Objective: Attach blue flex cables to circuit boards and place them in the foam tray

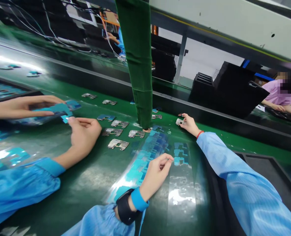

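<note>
Bench (pixel 88 177), green and glossy, head view: small metal boards are set out in loose rows, chiefly to the left of a green post (pixel 140 65); most, such as the nearest bare board (pixel 118 144), are seen without blue, while one blue-covered board (pixel 106 117) is counted among them. Three blue film pieces (pixel 180 160) are found at the far end of a clear strip (pixel 181 196); its near part being bare, the strip is judged largely used up. More film is carried on a wide sheet (pixel 133 170) beside it, so much is judged to remain. One metal board (pixel 178 121) is gripped between thumb and fingers of the right hand (pixel 189 125), that arm being stretched well forward. The left hand (pixel 157 172) is held low beside the strip, fingertips brought near the lowest piece; whether film is pinched is not shown. At left, another blue piece (pixel 66 109) is handled by a co-worker's hand (pixel 85 136).
</note>
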`<state>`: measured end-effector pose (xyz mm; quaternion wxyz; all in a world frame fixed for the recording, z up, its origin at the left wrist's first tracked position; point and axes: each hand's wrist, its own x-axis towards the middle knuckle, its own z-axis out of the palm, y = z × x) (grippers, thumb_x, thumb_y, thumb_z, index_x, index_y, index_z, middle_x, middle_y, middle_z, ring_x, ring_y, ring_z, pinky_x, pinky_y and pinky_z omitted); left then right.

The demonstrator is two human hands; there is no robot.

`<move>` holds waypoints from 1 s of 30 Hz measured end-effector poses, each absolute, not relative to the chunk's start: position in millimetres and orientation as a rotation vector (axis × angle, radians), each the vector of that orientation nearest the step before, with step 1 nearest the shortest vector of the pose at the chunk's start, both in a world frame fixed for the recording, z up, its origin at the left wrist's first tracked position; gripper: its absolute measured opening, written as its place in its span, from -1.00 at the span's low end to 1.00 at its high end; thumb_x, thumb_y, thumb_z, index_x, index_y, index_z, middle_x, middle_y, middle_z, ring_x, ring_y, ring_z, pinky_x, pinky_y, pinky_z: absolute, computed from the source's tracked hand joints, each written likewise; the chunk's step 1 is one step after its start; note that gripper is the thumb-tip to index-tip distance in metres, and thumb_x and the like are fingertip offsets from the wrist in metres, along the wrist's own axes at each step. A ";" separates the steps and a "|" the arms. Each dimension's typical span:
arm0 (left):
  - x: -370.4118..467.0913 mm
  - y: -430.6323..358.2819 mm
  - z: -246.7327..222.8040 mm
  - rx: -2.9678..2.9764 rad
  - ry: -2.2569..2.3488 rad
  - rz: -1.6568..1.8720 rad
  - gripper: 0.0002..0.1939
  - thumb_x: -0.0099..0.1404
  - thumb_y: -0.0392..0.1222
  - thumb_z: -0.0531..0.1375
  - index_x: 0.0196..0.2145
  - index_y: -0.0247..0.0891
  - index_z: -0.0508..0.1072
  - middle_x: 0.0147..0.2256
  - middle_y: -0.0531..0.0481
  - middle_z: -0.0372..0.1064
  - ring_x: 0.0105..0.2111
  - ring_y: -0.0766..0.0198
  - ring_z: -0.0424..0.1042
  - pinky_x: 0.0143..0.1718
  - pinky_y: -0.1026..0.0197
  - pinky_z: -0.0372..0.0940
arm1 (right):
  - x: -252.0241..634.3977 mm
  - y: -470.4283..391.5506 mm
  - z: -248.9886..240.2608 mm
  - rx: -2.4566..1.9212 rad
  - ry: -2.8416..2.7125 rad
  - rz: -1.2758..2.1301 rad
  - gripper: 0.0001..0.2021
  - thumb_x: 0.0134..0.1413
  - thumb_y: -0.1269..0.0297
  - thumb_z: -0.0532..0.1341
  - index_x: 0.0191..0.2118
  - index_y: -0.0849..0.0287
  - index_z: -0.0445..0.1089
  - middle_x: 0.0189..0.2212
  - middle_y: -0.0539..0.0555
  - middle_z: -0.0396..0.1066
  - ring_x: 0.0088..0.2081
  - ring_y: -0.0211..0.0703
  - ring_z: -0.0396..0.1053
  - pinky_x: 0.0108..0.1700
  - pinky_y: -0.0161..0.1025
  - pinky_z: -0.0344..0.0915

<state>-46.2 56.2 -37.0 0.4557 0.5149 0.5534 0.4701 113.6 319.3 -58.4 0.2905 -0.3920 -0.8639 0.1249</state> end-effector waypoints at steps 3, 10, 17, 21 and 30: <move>-47.3 58.8 -36.4 1.231 1.349 1.184 -0.80 0.13 -0.06 0.09 -0.41 -0.23 0.39 -0.72 0.20 0.11 -0.66 0.30 0.14 -0.55 0.23 0.08 | 134.0 309.7 -25.4 -0.990 -2.419 0.220 -0.46 -0.11 0.55 0.24 0.08 0.23 0.26 -0.11 0.21 0.42 -0.12 -0.02 0.41 0.02 0.00 0.35; -45.0 59.1 -28.2 1.105 1.198 1.199 -0.56 0.09 0.05 0.23 -0.12 -0.26 0.41 -0.25 -0.16 0.54 -0.25 0.08 0.51 -0.16 0.04 0.40 | 168.9 205.7 21.8 -0.877 -2.512 0.093 -0.45 0.09 0.32 0.27 0.19 0.20 0.16 -0.15 0.18 0.42 -0.15 -0.05 0.42 -0.03 -0.07 0.41; -29.4 43.7 -26.6 0.983 1.027 1.035 -0.46 0.04 0.16 0.34 -0.13 -0.25 0.47 -0.13 -0.18 0.54 -0.14 -0.04 0.53 -0.12 -0.03 0.47 | 171.9 90.8 12.1 -0.613 -2.558 0.392 -0.49 0.19 0.19 0.23 0.21 0.18 0.15 -0.23 0.11 0.45 -0.25 -0.16 0.45 -0.18 -0.20 0.49; -24.4 37.9 -30.1 0.943 1.051 0.986 -0.57 0.04 0.13 0.36 -0.28 -0.28 0.54 -0.27 -0.14 0.58 -0.24 0.02 0.56 -0.22 0.06 0.51 | 176.4 70.5 14.0 -0.740 -2.275 0.659 -0.54 0.11 0.18 0.30 0.12 0.13 0.30 -0.13 0.13 0.49 -0.18 -0.13 0.52 -0.09 -0.16 0.52; -30.9 39.7 -28.9 0.774 1.125 1.098 -0.49 0.07 0.08 0.37 -0.06 -0.21 0.50 -0.29 -0.05 0.59 -0.23 0.13 0.56 -0.33 0.26 0.51 | 172.1 63.0 20.2 -1.128 -1.489 1.252 -0.78 -0.08 0.15 0.41 -0.46 0.18 0.47 -0.46 0.01 0.43 -0.47 -0.32 0.37 -0.41 -0.33 0.38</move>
